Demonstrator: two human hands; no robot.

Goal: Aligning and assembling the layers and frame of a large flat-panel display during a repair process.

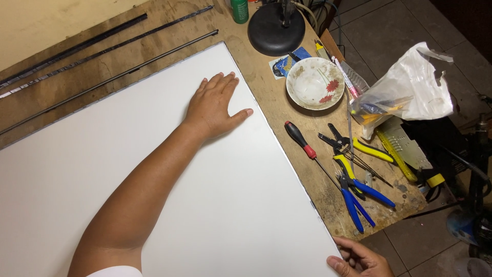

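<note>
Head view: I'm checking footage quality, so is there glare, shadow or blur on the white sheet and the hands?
Head view: the white sheet is evenly lit, without glare; a soft shadow lies under the left hand; the right hand is cut by the frame edge; the floor at right is dim.

Smooth matt white panel (154, 169) on a rough, stained wooden bench (287, 118); glossy ceramic bowl (314, 83).

I look down on a worn wooden workbench (287, 110), its top scuffed and stained, with chipped edges at the near corner. Beyond its right side I see a floor of large grey-brown tiles (374, 28) with dark grout lines. At the upper left a plain cream wall (46, 23) meets the bench. The light is warm and even.
</note>
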